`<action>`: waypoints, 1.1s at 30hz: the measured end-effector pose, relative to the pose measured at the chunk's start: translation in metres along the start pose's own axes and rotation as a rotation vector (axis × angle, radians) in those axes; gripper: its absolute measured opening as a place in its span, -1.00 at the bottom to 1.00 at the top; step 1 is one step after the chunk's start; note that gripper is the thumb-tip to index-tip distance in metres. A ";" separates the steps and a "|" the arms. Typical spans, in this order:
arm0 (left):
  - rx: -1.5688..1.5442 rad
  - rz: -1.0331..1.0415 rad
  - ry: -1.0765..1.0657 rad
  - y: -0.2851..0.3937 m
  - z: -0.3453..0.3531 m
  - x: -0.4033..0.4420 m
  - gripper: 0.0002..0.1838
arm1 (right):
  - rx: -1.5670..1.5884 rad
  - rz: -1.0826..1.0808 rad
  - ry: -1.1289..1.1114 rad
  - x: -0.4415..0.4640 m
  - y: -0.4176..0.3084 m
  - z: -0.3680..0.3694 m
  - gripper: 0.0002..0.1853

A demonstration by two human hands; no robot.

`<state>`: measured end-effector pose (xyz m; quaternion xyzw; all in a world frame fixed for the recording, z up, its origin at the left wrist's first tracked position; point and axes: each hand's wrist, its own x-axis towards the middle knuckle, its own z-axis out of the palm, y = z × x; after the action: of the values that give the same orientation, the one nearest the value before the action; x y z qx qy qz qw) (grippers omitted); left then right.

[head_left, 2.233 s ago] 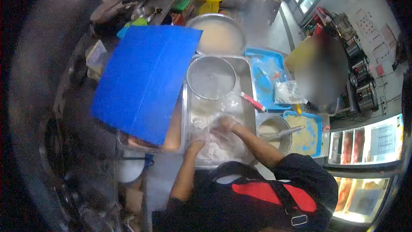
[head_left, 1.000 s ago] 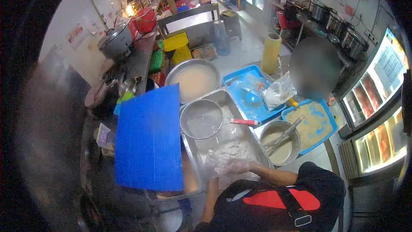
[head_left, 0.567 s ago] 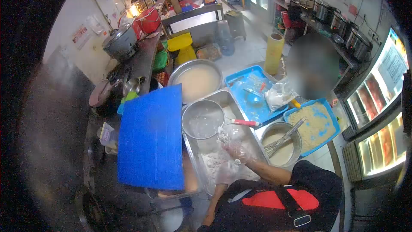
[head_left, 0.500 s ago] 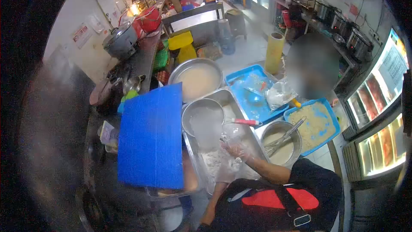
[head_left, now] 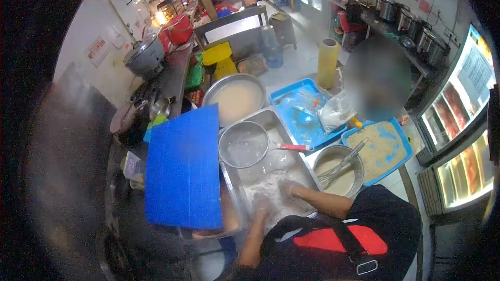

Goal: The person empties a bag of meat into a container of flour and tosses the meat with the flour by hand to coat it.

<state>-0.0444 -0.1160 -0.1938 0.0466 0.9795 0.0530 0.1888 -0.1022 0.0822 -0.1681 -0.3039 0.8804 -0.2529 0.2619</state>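
Observation:
Both my hands are down in white flour [head_left: 271,181] inside a deep rectangular metal tray [head_left: 307,169]. My left hand [head_left: 263,206] is at the near side of the flour, blurred, its fingers hidden. To its right, my right hand [head_left: 290,188] presses into the flour, its fingers also smeared and covered. Just beyond them, a round mesh sieve [head_left: 244,144] with a red handle lies across the tray. Right of the tray stands a metal pot [head_left: 359,179] of pale batter, with a wire whisk [head_left: 341,165] leaning in it.
A blue board [head_left: 182,169] covers the left side. Behind the sieve sits a large metal bowl [head_left: 211,99] of pale liquid. A blue tray [head_left: 276,95] holds a plastic bag [head_left: 333,113]; another blue tray [head_left: 405,148] holds crumbs. A yellow roll [head_left: 328,65] stands upright behind.
My right hand has dropped from above the tray into the flour. My left hand has shifted slightly left and up in view. The view has tilted a little.

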 end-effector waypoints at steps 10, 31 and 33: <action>-0.324 -0.207 -0.091 0.033 -0.113 -0.065 -0.64 | 0.137 0.092 0.003 -0.062 -0.093 -0.085 -0.56; -0.195 0.294 -0.114 0.017 -0.023 -0.044 -0.74 | 0.029 0.167 -0.155 -0.079 -0.062 -0.026 -0.59; -0.160 0.332 0.030 0.020 -0.049 -0.030 -0.74 | 0.214 0.030 0.009 -0.063 -0.026 -0.004 -0.44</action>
<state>-0.0339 -0.1042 -0.1349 0.1919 0.9537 0.1617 0.1658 -0.0512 0.1078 -0.1296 -0.2598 0.8541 -0.3426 0.2927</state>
